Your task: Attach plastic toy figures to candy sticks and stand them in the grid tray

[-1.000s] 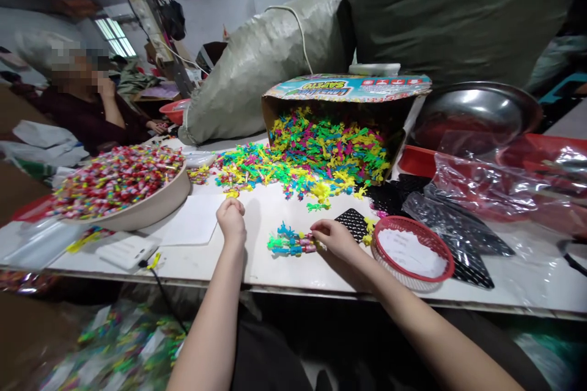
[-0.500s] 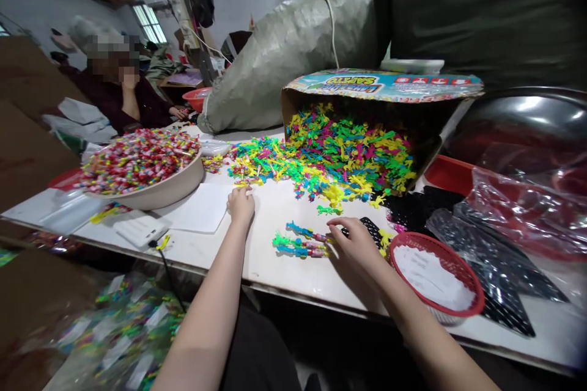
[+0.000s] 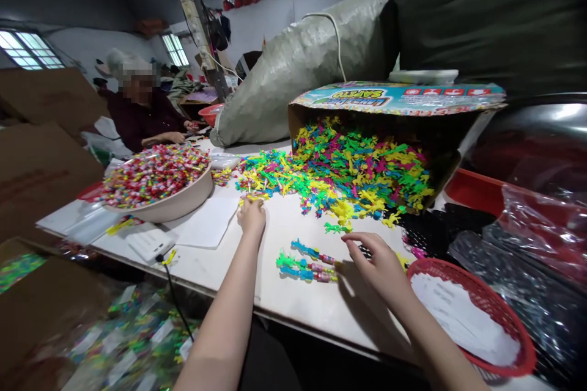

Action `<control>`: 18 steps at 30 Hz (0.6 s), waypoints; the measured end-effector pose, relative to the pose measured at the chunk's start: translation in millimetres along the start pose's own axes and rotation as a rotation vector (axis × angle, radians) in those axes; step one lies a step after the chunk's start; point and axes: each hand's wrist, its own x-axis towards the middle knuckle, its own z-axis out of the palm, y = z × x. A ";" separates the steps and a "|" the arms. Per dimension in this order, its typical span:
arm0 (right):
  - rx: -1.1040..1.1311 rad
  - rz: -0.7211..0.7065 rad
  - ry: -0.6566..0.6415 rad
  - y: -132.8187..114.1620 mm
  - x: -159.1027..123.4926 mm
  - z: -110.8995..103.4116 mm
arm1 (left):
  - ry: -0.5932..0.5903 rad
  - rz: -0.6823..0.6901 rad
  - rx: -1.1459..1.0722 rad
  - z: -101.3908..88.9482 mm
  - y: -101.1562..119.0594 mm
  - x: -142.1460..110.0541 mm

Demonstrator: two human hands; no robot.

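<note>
My left hand point(image 3: 252, 215) rests at the near edge of a heap of small bright plastic figures point(image 3: 321, 177), fingers curled on a yellow piece. The heap spills from a cardboard box point(image 3: 394, 98) lying on its side. My right hand point(image 3: 376, 264) hovers with fingers spread just right of a few assembled toy sticks point(image 3: 306, 264) lying in a row on the white table point(image 3: 293, 226); it holds nothing.
A beige bowl point(image 3: 177, 204) heaped with wrapped candies stands at the left. A red basket point(image 3: 477, 317) with white slips sits at the right, beside black mesh bags and clear plastic. A big grey sack point(image 3: 302, 67) lies behind. Another person point(image 3: 142, 116) sits at the far left.
My left hand has reached forward to the edge of the heap. My right hand has let go of the toy sticks and opened. The view has shifted left and up.
</note>
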 end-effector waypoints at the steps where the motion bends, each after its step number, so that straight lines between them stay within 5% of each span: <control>1: 0.004 -0.004 0.002 -1.1 0.0 -2.0 | 0.012 0.004 -0.006 -0.4 1.6 -0.8; 8: 0.015 -0.034 0.004 -9.5 -1.4 -8.1 | 0.090 0.029 -0.135 -15.3 3.3 -4.8; 18: 0.026 -0.021 -0.001 -12.0 -0.8 -6.6 | 0.083 0.083 -0.580 -64.2 18.2 -26.1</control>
